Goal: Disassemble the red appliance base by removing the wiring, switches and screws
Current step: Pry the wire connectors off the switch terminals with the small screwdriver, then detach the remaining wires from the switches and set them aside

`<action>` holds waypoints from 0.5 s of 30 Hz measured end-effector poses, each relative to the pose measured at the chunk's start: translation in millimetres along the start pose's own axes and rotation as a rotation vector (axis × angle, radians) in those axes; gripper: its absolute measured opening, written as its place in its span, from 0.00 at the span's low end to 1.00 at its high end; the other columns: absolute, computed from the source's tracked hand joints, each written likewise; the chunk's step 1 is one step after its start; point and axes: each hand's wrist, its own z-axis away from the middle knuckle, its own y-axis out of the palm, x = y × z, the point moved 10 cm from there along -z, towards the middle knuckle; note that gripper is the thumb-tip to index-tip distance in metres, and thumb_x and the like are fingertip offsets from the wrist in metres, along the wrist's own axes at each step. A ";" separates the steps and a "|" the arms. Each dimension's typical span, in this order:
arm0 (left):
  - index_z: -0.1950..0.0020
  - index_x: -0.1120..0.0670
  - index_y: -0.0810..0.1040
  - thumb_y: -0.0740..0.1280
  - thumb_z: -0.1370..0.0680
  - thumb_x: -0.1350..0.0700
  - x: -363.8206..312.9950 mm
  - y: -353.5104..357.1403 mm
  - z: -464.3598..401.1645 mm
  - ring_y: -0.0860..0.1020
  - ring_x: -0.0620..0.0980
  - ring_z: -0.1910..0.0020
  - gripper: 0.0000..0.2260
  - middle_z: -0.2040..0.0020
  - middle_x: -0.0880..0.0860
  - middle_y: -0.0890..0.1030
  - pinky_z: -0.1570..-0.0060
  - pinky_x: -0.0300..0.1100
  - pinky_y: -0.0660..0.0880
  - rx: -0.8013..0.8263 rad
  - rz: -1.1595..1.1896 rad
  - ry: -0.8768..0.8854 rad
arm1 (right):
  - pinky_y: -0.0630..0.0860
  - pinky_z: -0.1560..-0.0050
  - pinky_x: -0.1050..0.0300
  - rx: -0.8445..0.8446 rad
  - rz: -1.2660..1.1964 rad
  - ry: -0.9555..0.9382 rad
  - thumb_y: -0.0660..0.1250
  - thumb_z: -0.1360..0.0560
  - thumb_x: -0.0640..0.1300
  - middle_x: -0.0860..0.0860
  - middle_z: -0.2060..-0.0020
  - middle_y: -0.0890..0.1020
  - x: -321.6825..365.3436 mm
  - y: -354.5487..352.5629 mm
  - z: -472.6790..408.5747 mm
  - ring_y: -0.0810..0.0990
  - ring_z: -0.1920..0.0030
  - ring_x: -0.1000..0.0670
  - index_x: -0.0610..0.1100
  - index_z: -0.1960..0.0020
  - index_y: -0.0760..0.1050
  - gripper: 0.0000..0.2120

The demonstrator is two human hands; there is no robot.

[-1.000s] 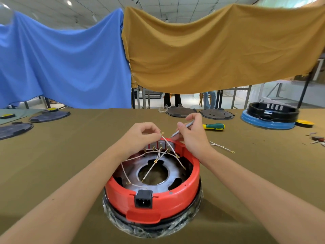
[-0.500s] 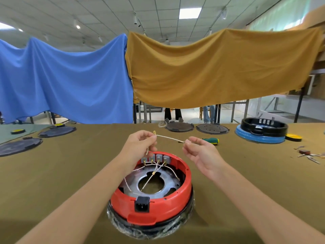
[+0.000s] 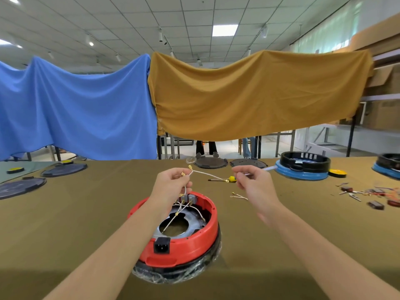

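The red appliance base (image 3: 190,241) sits on the olive table in front of me, its black power socket (image 3: 161,245) facing me. White wires (image 3: 181,211) with gold terminals cross its metal plate and run to grey switches (image 3: 190,198) at its far rim. My left hand (image 3: 172,185) is raised above the far rim and pinches a white wire (image 3: 205,174) whose free end points right. My right hand (image 3: 253,182) is level with it, a little to the right, and grips a thin silver tool (image 3: 269,169).
A screwdriver (image 3: 232,179) with a yellow-green handle and two loose wires (image 3: 239,196) lie beyond the base. Black lids (image 3: 211,163) stand at the back, blue-and-black bases (image 3: 303,167) at the right. Small removed parts (image 3: 374,197) are scattered far right. Dark discs (image 3: 21,187) lie left.
Both hands rose from the base's far rim. The left hand lifted a white wire up clear of the switches, and the right hand moved away to the right with its tool.
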 end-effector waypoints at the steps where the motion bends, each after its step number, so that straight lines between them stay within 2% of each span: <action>1: 0.49 0.55 0.83 0.66 0.21 0.65 -3.8 3.0 1.6 0.82 0.47 0.62 0.08 0.60 0.55 0.81 0.55 0.41 0.81 0.016 -0.038 0.027 | 0.77 0.54 0.59 0.020 0.080 -0.059 0.64 0.19 0.37 0.47 0.56 0.81 6.1 3.8 -0.6 0.78 0.57 0.53 0.52 0.51 0.81 0.12; 3: 0.49 0.53 0.84 0.66 0.21 0.64 -11.7 9.3 4.8 0.82 0.46 0.61 0.09 0.61 0.54 0.81 0.56 0.40 0.81 0.051 -0.086 0.075 | 0.72 0.64 0.66 0.080 0.229 -0.177 0.62 0.18 0.38 0.49 0.56 0.81 17.7 18.0 -0.9 0.76 0.61 0.55 0.53 0.52 0.79 0.12; 4: 0.49 0.53 0.84 0.66 0.21 0.64 -15.2 11.7 5.8 0.82 0.45 0.61 0.09 0.60 0.55 0.81 0.58 0.39 0.81 0.068 -0.102 0.097 | 0.71 0.65 0.68 0.108 0.290 -0.229 0.62 0.18 0.38 0.51 0.55 0.80 22.6 26.2 -0.8 0.75 0.62 0.56 0.53 0.52 0.79 0.12; 6: 0.49 0.54 0.84 0.67 0.21 0.65 -19.7 14.1 7.1 0.83 0.45 0.60 0.09 0.59 0.56 0.81 0.61 0.35 0.78 0.092 -0.138 0.134 | 0.69 0.61 0.68 0.151 0.390 -0.312 0.61 0.18 0.38 0.52 0.53 0.80 30.2 40.8 -0.2 0.75 0.59 0.58 0.52 0.49 0.79 0.12; 8: 0.49 0.53 0.84 0.67 0.21 0.65 -19.4 14.1 8.4 0.83 0.46 0.58 0.09 0.59 0.56 0.80 0.62 0.35 0.78 0.112 -0.153 0.145 | 0.69 0.53 0.63 0.179 0.460 -0.358 0.60 0.18 0.37 0.50 0.50 0.79 32.9 52.2 -0.6 0.76 0.54 0.55 0.48 0.44 0.79 0.11; 11: 0.49 0.53 0.84 0.67 0.21 0.64 -13.9 13.5 7.9 0.84 0.47 0.57 0.09 0.59 0.56 0.81 0.60 0.37 0.78 0.137 -0.137 0.156 | 0.75 0.44 0.57 0.262 0.466 -0.329 0.61 0.18 0.35 0.48 0.48 0.80 23.3 69.0 0.4 0.80 0.50 0.53 0.46 0.40 0.79 0.13; 13: 0.48 0.53 0.84 0.68 0.21 0.64 -7.3 14.8 5.8 0.84 0.47 0.58 0.08 0.60 0.56 0.81 0.60 0.37 0.78 0.154 -0.119 0.149 | 0.78 0.42 0.53 0.278 0.430 -0.300 0.62 0.19 0.34 0.47 0.49 0.80 13.9 74.7 2.5 0.83 0.51 0.51 0.45 0.39 0.80 0.14; 15: 0.47 0.54 0.84 0.68 0.21 0.62 0.7 18.1 3.4 0.84 0.46 0.58 0.07 0.58 0.56 0.83 0.60 0.37 0.78 0.177 -0.103 0.112 | 0.79 0.44 0.56 0.243 0.413 -0.284 0.63 0.20 0.34 0.47 0.51 0.82 5.9 73.0 1.1 0.83 0.53 0.52 0.45 0.40 0.81 0.13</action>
